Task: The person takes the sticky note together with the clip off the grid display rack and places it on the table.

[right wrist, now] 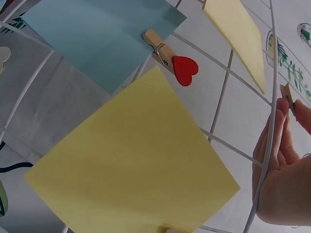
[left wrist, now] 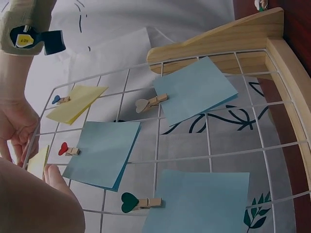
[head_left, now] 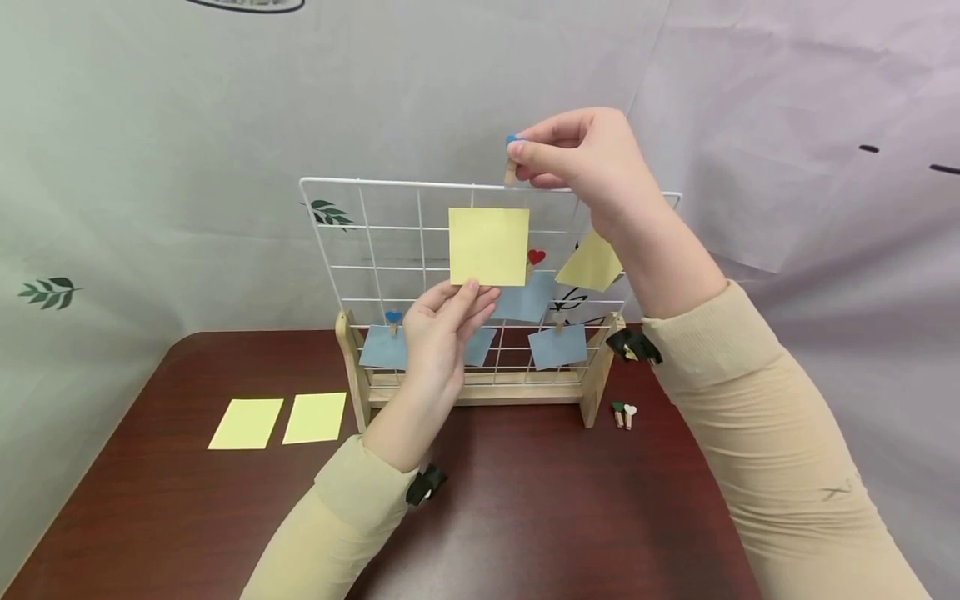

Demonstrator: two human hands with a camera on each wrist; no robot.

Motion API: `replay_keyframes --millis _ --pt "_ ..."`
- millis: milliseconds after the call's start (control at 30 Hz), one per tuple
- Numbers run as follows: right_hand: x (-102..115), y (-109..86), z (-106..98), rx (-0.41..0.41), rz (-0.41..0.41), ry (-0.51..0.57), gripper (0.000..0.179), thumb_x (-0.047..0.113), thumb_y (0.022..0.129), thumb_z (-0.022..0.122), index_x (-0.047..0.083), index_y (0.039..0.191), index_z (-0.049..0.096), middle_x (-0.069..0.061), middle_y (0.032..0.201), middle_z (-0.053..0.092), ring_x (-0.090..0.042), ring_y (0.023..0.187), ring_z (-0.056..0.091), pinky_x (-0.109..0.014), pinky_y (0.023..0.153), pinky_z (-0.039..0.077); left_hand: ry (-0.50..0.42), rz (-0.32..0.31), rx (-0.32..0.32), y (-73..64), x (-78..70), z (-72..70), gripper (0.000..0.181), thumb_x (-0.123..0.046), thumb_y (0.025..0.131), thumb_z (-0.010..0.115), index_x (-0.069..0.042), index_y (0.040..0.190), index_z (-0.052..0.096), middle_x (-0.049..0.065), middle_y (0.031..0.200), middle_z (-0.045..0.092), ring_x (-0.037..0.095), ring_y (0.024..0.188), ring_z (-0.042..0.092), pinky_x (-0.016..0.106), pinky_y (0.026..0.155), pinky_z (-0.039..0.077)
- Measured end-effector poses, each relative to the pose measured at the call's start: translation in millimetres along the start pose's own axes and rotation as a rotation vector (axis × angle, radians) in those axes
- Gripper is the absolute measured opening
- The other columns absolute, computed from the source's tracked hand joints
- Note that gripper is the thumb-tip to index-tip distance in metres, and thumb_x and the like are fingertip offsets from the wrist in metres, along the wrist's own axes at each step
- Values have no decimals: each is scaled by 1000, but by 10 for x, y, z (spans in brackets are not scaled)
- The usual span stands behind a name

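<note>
Head view: left hand [head_left: 444, 333] pinches a yellow note [head_left: 489, 247] before the white grid [head_left: 367, 227]; right hand [head_left: 585, 158] pinches a blue-topped clothespin [head_left: 511, 172] above; 2 loose notes [head_left: 246, 423] lie left.

Behind the left hand [head_left: 444, 327] and right hand [head_left: 592, 154], long beige fabric sleeves [head_left: 772, 450] with broad cuffs [head_left: 716, 337] are worn. At each cuff a small black block [head_left: 424, 485] is fastened, the right one marked with a yellow label [left wrist: 24, 40]; farther back, the right sleeve bears dark lines [head_left: 836, 489].
</note>
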State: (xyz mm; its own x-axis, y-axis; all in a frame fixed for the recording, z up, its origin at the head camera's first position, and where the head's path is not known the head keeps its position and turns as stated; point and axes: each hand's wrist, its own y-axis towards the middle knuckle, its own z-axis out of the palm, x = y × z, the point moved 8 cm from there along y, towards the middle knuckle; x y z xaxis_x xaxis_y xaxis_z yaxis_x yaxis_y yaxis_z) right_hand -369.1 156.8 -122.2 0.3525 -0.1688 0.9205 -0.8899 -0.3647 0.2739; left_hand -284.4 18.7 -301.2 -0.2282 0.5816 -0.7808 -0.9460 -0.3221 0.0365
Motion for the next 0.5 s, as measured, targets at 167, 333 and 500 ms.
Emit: replay_keyframes --millis 167,333,500 --pt "-3 -10 -3 -1 -16 -1 7 14 95 79 11 91 84 5 76 78 -11 78 74 -25 84 64 12 -15 26 -87 -3 -49 11 1 105 63 -2 97 69 2 88 79 12 84 81 27 86 68" --pt "-13 -5 -10 9 -35 23 6 14 94 79 11 92 84 5 76 79 -10 78 74 -24 82 63 16 -27 48 -160 -2 -114 24 4 105 60 -10 86 67 0 86 79 12 85 81 32 91 68" --pt "-29 -10 -15 37 -54 35 6 14 94 79 10 95 84 4 79 79 -13 81 74 -25 85 63 32 -56 55 -214 8 -215 27 4 105 58 -11 86 69 0 86 77 14 87 82 32 91 68"
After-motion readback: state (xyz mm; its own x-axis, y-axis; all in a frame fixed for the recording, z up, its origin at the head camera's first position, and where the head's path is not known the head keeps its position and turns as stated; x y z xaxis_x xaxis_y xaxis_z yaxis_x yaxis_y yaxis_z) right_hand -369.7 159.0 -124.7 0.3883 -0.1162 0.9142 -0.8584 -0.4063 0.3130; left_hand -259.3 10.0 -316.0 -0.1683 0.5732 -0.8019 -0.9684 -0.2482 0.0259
